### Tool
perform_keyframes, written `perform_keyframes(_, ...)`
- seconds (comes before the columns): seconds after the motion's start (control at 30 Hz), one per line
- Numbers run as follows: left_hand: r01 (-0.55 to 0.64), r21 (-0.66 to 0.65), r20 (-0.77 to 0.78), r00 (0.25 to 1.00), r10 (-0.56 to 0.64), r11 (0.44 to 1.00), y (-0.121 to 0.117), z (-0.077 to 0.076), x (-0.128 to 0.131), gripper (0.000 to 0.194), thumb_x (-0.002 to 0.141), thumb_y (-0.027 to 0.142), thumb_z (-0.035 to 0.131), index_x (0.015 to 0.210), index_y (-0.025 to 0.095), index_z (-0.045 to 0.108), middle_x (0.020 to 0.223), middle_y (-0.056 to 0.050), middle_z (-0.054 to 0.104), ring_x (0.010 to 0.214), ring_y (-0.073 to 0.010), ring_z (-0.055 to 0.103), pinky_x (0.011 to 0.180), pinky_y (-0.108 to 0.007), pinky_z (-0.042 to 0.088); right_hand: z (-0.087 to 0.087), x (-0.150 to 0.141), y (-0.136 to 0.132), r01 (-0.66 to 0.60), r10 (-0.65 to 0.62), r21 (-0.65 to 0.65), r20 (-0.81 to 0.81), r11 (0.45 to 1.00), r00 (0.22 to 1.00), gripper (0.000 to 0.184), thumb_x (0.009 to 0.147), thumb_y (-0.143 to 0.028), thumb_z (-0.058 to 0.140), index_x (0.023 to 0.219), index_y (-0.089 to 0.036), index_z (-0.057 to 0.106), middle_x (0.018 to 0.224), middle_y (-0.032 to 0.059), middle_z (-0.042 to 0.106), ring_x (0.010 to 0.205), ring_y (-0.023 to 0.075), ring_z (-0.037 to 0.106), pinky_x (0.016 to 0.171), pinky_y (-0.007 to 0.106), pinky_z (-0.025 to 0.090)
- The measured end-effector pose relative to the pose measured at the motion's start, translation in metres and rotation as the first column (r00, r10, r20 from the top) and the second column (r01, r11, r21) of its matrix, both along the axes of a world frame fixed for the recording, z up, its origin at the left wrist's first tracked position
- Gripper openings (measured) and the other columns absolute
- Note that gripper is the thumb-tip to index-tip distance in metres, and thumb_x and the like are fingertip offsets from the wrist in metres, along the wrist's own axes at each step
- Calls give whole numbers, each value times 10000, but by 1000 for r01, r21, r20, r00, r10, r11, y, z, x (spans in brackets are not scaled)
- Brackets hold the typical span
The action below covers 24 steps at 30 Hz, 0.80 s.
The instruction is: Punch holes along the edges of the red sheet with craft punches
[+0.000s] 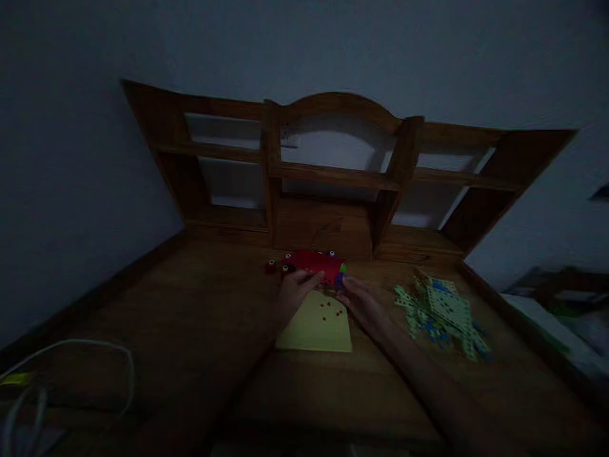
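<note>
A flat red piece (309, 259) lies toward the back of the desk, with dark round parts with pale centres along its edges. My left hand (294, 293) is closed at its near edge, fingers pointing right. My right hand (358, 297) has its fingertips closed on a small purple-blue piece (339, 279) at the right end of the red piece. Beside that piece shows a small bright green piece (343, 268). Under and between my hands lies a yellow sheet (314, 333) with several tiny red bits (328, 304) on it. The dim light hides fine detail.
A pile of pale green perforated plates and strips (450, 304), with blue bits among them, lies to the right. A small red round part (271, 266) sits at the left. The wooden shelf unit (323, 225) closes the back; a white cable (90, 341) curves at front left.
</note>
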<state>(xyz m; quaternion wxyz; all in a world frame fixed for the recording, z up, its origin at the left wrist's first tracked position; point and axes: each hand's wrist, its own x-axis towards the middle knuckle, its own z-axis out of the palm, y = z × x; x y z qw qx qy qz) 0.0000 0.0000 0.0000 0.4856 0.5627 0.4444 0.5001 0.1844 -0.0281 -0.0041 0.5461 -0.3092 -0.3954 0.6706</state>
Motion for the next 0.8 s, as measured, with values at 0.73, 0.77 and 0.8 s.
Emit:
perform_keyframes(0.73, 86, 57, -16, 996, -85, 995, 8, -12, 2, 370, 794, 490, 611, 692, 136, 646, 646, -27, 632, 613, -158, 594, 612, -262, 483, -7, 3, 3, 16, -13, -46, 61, 999, 998, 155, 741, -304, 779, 867, -222, 739, 951, 15, 677, 805, 138, 560, 673, 246, 412)
perform_keyframes(0.77, 82, 39, -13, 997, -82, 996, 8, -11, 2, 365, 784, 487, 619, 695, 135, 652, 646, -30, 635, 610, -160, 595, 611, -265, 483, -7, 3, 3, 6, -4, -41, 64, 999, 998, 156, 738, -311, 780, 855, -216, 739, 935, 18, 678, 782, 137, 556, 651, 249, 402)
perform_keyframes(0.8, 84, 18, -6, 996, -84, 996, 8, -10, 2, 356, 773, 481, 629, 700, 134, 658, 651, -33, 640, 612, -163, 598, 611, -267, 484, -7, 2, 4, -5, 8, -35, 66, 999, 998, 157, 738, -315, 779, 847, -210, 737, 921, 20, 677, 761, 136, 550, 633, 251, 391)
